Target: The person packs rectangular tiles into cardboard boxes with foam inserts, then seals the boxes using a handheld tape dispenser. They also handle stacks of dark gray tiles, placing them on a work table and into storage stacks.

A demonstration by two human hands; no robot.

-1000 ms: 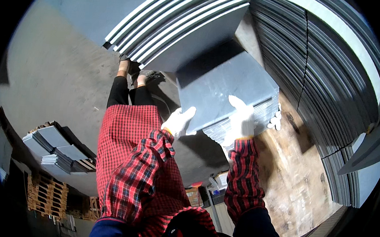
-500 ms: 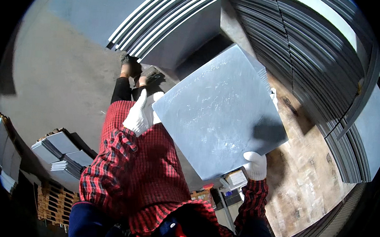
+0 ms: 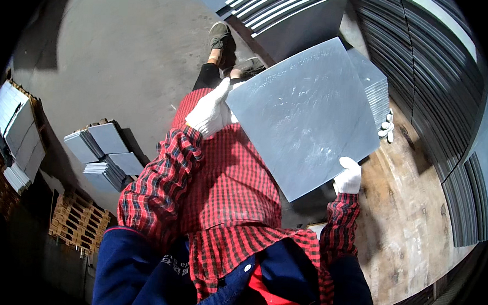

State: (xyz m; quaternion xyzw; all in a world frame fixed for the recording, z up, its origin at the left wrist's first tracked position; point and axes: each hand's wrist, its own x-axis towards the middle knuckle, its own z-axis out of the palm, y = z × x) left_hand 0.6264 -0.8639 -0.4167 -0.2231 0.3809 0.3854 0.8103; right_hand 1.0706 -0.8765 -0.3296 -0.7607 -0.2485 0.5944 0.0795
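Observation:
A flat, square grey slab (image 3: 306, 120) with pale streaky marks on its face is held tilted in front of my body. White knitted gloves cover both hands. My left hand (image 3: 210, 112) grips the slab's left corner, thumb pointing up along the edge, the other fingers partly hidden. At the near right edge, my right hand (image 3: 347, 175) has its thumb over the face and its fingers hidden beneath. Just behind the slab stands a stack of similar slabs (image 3: 377, 85), partly covered by it. Beside that stack lies a white glove (image 3: 387, 127).
A worn wooden tabletop (image 3: 411, 216) spans the right side. Long rows of grey slabs (image 3: 392, 55) stand on edge along its far side. More upright slabs (image 3: 290, 11) lean at the top. On the floor at left are small slab stacks (image 3: 109, 151) and a wooden pallet (image 3: 77, 221).
My view has shifted, so the surroundings sit farther right. The slab has moved away from the stack toward my left, uncovering more of the stack and the white glove. Both hands keep their grip.

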